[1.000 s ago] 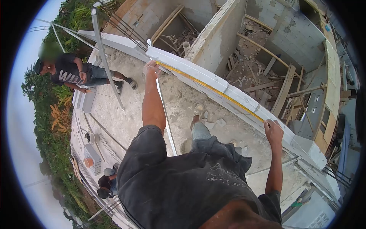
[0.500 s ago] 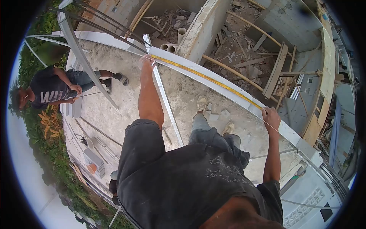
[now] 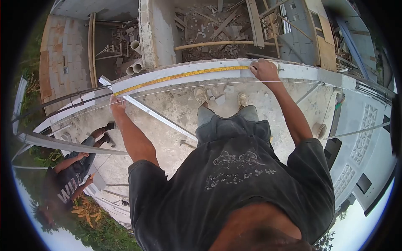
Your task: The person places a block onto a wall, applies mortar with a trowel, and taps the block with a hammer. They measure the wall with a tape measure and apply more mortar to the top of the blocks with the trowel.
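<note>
A yellow tape measure (image 3: 180, 76) lies stretched along the white top of a long beam (image 3: 217, 73). At its left end, my left hand (image 3: 117, 103) holds the tape with the fingers closed on it. My right hand (image 3: 264, 70) is closed round the other end, where its fingers hide the tape's case. A thin string (image 3: 201, 83) runs along the near side of the beam, passing by both wrists. Under the left part of the beam, a shiny metal bar (image 3: 155, 114) slants down toward my body.
Beyond the beam is a drop into rooms with rubble, bamboo poles (image 3: 226, 43), planks (image 3: 255, 23) and pipes (image 3: 135, 67). A co-worker (image 3: 69, 175) is at the lower left, near a metal post (image 3: 71, 142). Steel rods (image 3: 71, 104) extend left. A bucket (image 3: 320, 130) stands right.
The view has turned, so the beam now lies more level across the picture. Both hands still hold the tape against the beam. The co-worker appears lower in the view.
</note>
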`<state>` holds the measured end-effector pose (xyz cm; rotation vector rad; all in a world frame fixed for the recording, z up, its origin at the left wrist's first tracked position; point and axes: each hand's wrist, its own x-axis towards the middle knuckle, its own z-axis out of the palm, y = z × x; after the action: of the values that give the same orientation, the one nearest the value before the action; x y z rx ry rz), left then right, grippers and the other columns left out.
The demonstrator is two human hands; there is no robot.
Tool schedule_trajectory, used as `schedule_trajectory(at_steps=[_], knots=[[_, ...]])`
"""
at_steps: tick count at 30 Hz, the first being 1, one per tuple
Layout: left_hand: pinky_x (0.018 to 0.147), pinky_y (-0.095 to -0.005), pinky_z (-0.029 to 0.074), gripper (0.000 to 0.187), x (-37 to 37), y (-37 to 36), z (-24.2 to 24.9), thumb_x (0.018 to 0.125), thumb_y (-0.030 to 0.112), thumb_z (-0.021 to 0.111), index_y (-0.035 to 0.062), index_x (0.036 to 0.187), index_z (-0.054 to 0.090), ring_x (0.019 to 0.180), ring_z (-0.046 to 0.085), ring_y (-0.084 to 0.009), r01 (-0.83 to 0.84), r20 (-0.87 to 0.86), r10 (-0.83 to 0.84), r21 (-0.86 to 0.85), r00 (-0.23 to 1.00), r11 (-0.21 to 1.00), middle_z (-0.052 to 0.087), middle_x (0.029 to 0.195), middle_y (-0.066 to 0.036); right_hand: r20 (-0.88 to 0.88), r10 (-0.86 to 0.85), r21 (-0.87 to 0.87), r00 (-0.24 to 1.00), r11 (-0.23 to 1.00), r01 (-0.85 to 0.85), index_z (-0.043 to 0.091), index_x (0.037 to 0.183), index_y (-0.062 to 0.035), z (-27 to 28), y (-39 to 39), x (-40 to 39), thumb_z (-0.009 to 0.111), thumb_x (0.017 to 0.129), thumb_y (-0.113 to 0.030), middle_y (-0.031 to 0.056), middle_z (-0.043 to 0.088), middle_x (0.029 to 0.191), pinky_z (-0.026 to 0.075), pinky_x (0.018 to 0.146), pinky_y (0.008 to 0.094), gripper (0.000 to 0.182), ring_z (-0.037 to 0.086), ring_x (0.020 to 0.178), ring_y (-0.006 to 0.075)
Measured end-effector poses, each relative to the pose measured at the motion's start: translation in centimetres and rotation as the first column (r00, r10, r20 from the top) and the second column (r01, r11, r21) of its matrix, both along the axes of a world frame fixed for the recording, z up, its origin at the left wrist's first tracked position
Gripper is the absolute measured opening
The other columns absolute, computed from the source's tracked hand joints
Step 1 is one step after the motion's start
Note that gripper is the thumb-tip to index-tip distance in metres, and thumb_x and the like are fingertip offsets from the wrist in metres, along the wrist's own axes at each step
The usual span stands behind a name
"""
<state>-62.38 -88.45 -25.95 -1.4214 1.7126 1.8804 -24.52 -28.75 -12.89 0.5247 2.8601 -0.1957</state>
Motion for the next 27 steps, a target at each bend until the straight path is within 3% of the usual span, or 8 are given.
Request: schedule_trajectory(at_steps=[5,8,11,15,20,27], knots=[[0.087,-0.0468,0.049,0.019,0.4,-0.5,0.5,0.093,0.032,0.068,0.0262,0.111,0.066,0.092,0.055,-0.0121,0.065,-0.008,-0.065,0.007,0.998,0.998,0.055,0.099,0.005,0.002,-0.066,0.019,0.998,0.998,0.066,0.073,0.097,-0.018,0.0,-0.8,0.7,0.063,0.089,-0.037,0.0129,0.064,0.087,0.052,0.07,0.0488,0.023,0.067,0.084,0.0325],[0.087,-0.0472,0.049,0.019,0.4,-0.6,0.7,0.093,0.032,0.068,0.0277,0.111,0.066,0.092,0.054,-0.0117,0.098,0.006,-0.098,0.005,0.995,0.995,0.054,0.101,0.005,0.036,-0.089,0.037,0.995,0.995,0.088,0.073,0.097,-0.018,0.0,-1.2,1.2,0.063,0.089,-0.038,0.0129,0.064,0.088,0.052,0.069,0.0488,0.024,0.067,0.083,0.0332],[0.086,-0.0477,0.048,0.027,0.7,-1.2,0.6,0.092,0.036,0.069,0.0308,0.117,0.06,0.088,0.051,-0.0126,0.231,-0.018,-0.231,0.001,0.973,0.973,0.052,0.097,0.006,0.064,-0.118,0.083,0.991,0.99,0.113,0.073,0.097,-0.0177,0.1,-1.9,1.1,0.063,0.089,-0.038,0.0131,0.065,0.089,0.052,0.069,0.0488,0.024,0.067,0.083,0.0339],[0.086,-0.0482,0.048,0.033,1.6,-0.5,1.5,0.091,0.039,0.07,0.029,0.12,0.058,0.09,0.051,-0.0141,0.252,-0.04,-0.256,-0.089,0.966,0.964,0.052,0.101,0.003,0.079,-0.15,0.097,0.986,0.985,0.142,0.073,0.097,-0.0172,0.3,-2.5,1.1,0.063,0.089,-0.037,0.0133,0.064,0.09,0.052,0.069,0.0483,0.024,0.067,0.083,0.0339],[0.086,-0.0487,0.048,0.039,1.7,-0.8,1.2,0.09,0.041,0.072,0.0297,0.124,0.057,0.091,0.05,-0.0154,0.265,-0.065,-0.271,-0.081,0.96,0.961,0.052,0.105,0.003,0.05,-0.155,0.096,0.987,0.984,0.15,0.072,0.096,-0.0171,0.5,-2.5,1.7,0.063,0.089,-0.037,0.0129,0.064,0.089,0.052,0.069,0.0481,0.023,0.067,0.083,0.0332],[0.086,-0.0456,0.049,0.032,2.3,-0.6,1.4,0.091,0.037,0.072,0.0283,0.12,0.062,0.091,0.052,-0.0153,0.207,-0.111,-0.217,-0.099,0.97,0.973,0.056,0.102,0.0,0.036,-0.16,0.089,0.986,0.984,0.156,0.072,0.096,-0.0178,0.2,-2.7,1.7,0.064,0.088,-0.037,0.0125,0.064,0.089,0.053,0.071,0.0476,0.022,0.067,0.085,0.0325]])
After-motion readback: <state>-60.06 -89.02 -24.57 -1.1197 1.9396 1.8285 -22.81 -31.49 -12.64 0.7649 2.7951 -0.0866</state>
